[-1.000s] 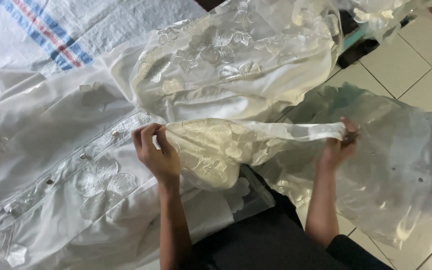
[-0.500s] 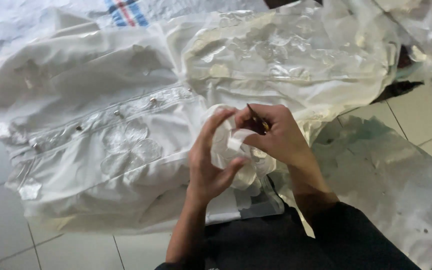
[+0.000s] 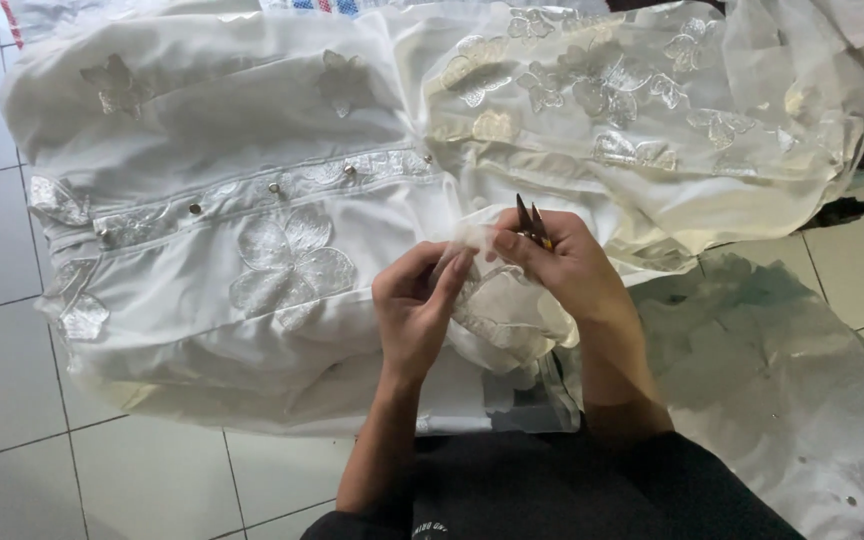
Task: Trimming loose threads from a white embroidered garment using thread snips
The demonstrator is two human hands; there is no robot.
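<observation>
The left hand [image 3: 414, 305] pinches a bunched fold of the white embroidered fabric garment [image 3: 252, 270] spread on the tiled floor [image 3: 12, 400]. Beside it, the right hand [image 3: 562, 265] grips small dark pointed thread snips [image 3: 529, 220], tips up; trimming goes best with the fold held taut and the tips clear of the cloth.

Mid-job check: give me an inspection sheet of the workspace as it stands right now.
Surface: white tiled floor.
Job's things: white embroidered garment spread flat; small snips; bunched fabric piece.
Clutter: clear plastic sheet at right; woven sack at the top edge.
Grippers: left hand pinches the fabric; right hand holds the snips, tips up.
Cables: nothing seen.
Surroundings: person's dark clothing below.
</observation>
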